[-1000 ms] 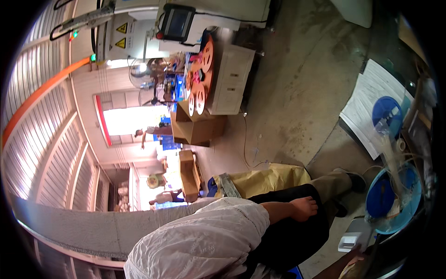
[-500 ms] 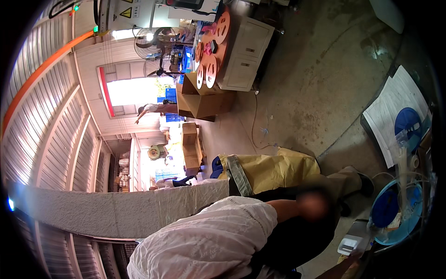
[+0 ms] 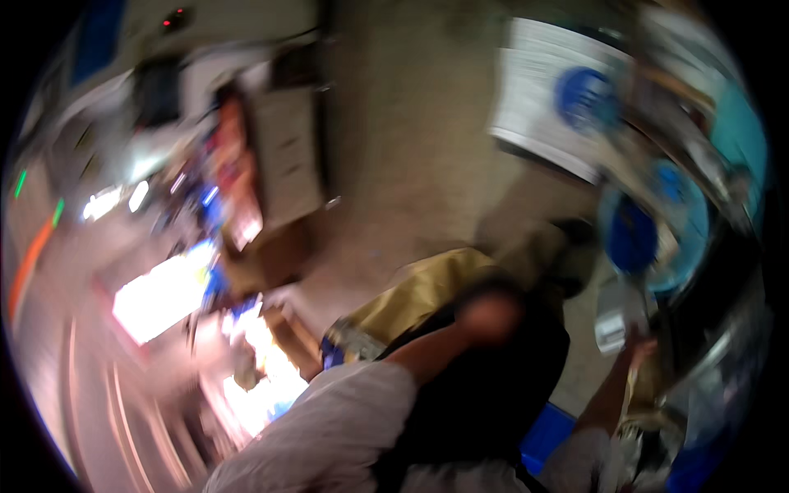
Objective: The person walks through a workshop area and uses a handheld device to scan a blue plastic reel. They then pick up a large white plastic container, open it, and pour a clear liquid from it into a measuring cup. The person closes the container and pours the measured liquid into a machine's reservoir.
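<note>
The picture is smeared by motion and sharply tilted. My left arm, in a pale sleeve, reaches across something black over my lap. My left hand is a blurred patch there, so its fingers do not show. At the right, my right hand is beside a small grey-white box-shaped thing; whether it grips the box is unclear. Next to that box is a light-blue round tub with a dark blue disc in it. Another blue disc lies on white paper sheets.
A yellow sack stands on the floor past my left arm. Farther off are a pale cabinet with a cluttered orange top and a brown cardboard box. Clear plastic wrapping crowds the right edge.
The whole view has swung and tilted. The papers, tub and grey-white box now lie farther up and left, and more of my right forearm shows. My right hand remains beside the box.
</note>
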The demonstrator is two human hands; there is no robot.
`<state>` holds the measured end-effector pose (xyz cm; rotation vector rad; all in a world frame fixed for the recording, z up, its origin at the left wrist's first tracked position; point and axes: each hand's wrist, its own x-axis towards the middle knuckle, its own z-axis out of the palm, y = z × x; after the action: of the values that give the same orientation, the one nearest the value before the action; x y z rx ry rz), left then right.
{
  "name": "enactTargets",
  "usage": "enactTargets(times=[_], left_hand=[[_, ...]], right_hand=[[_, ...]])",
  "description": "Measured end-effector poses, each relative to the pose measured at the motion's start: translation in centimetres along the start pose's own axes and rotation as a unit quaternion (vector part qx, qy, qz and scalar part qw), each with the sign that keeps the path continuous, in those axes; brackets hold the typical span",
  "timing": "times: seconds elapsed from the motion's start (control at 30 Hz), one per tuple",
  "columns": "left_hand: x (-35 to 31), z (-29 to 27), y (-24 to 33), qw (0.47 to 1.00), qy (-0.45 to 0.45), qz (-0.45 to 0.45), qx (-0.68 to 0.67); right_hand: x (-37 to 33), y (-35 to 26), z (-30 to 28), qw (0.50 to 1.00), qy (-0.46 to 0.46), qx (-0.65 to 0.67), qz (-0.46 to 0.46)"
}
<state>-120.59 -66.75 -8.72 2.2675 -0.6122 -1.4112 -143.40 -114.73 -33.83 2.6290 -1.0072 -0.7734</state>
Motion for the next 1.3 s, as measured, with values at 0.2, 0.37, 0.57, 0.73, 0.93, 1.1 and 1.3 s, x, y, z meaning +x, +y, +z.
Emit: enactTargets(times=[0.2,0.37,0.57,0.73,0.93,1.1,1.3], left_hand=[[0.9,-2.1,0.2,0.986,0.077,0.065,0.13],[0.8,-1.4,-0.3,0.975,0.002,0.091,0.202],[2.4,-1.6,1.0,0.967,-0.004,0.147,0.208],[2.5,-1.2,-0.4,0.945,-0.035,0.189,0.265],[3.3,-2.1,0.2,0.93,-0.06,0.221,0.286],[4.3,-3.4,0.2,0.925,-0.077,0.212,0.306],[4.6,-3.7,3.0,0.912,-0.142,0.184,0.339]], right_hand=[[0.3,-11.7,-11.9,0.902,-0.215,0.284,0.245],[-3.0,-11.8,-13.6,0.964,-0.148,0.21,0.073],[-3.7,-11.4,-14.9,0.935,-0.113,0.296,0.163],[-4.3,-11.2,-12.6,0.943,-0.065,0.308,0.102],[-5.7,-9.0,-15.4,0.951,-0.001,0.308,-0.041],[-9.2,-9.3,-21.3,0.842,0.137,0.506,0.127],[-9.7,-3.2,-25.2,0.575,0.398,0.637,0.325]])
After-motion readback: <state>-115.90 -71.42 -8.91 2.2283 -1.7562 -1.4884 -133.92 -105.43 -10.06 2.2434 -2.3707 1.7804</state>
